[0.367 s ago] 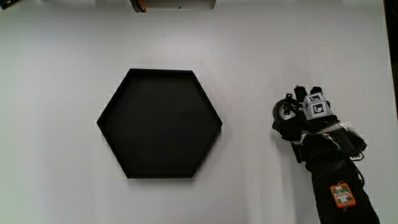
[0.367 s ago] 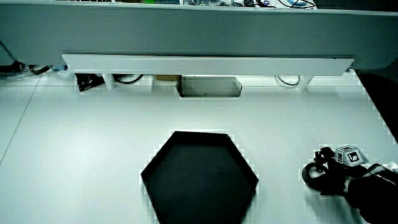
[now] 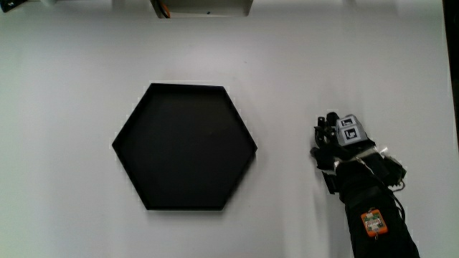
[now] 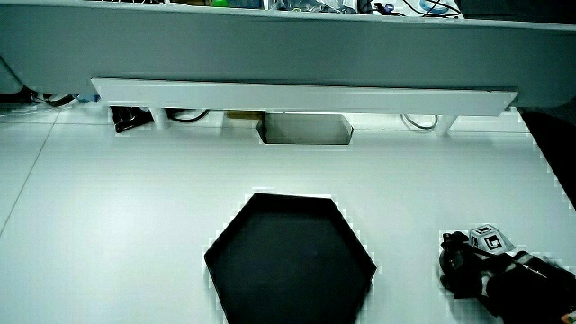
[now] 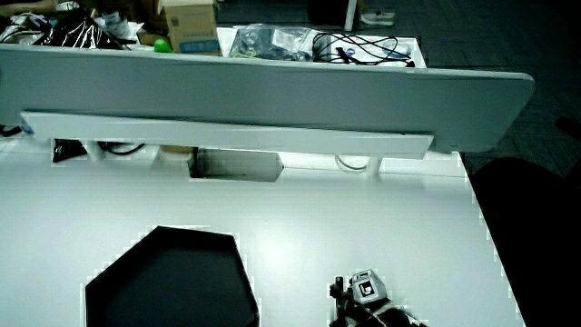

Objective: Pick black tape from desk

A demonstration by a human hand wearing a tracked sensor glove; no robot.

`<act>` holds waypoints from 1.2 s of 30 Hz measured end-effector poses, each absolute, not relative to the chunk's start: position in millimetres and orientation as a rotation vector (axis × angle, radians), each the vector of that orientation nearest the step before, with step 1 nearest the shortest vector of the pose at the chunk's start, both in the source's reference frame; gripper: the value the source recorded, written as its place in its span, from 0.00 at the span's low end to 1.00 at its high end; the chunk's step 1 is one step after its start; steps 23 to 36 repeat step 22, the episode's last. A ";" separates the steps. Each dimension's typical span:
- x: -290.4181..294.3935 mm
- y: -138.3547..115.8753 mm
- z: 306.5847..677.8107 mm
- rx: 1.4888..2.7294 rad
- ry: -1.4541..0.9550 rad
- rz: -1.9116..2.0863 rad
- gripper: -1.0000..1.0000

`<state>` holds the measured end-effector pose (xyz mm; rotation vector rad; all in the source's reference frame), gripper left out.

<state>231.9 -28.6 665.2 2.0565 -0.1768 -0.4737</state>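
The hand [image 3: 328,140] in its black glove lies on the white table beside the black hexagonal tray [image 3: 185,87], with the forearm [image 3: 373,215] running back toward the person. Its fingers are curled tight around the black tape [image 3: 320,133], a dark roll that barely stands out from the glove. The patterned cube [image 3: 349,131] sits on the back of the hand. In both side views the hand [image 4: 463,265] [image 5: 356,304] is low over the table, and in a side view the tape [image 4: 449,262] shows as a dark rounded lump under the fingertips. The tray [image 4: 288,261] [image 5: 168,282] has nothing in it.
A low grey partition [image 4: 297,94] runs along the table's edge farthest from the person, with a rectangular cut-out [image 4: 304,128] and cables [image 4: 184,115] under it. The table's side edge [image 3: 446,107] lies close to the hand.
The hand has drawn slightly nearer to the person and the tray. Its fingers have closed over the tape, whose pale ring centre no longer shows.
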 end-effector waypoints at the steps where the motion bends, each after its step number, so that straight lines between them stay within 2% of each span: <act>1: 227.5 -26.6 661.3 2.103 -0.196 -0.479 0.50; 5: 234.2 -14.8 657.5 2.204 -0.056 -0.612 0.68; 6: 235.0 -12.4 655.3 2.223 -0.104 -0.544 0.73; 12: 246.3 -2.8 660.0 2.232 -0.072 -0.525 1.00; 14: 249.9 -2.4 656.9 2.243 -0.076 -0.470 1.00; 21: 226.9 -16.0 618.9 2.443 -0.124 -0.367 1.00; 36: 221.7 -18.8 623.1 2.446 -0.151 -0.358 1.00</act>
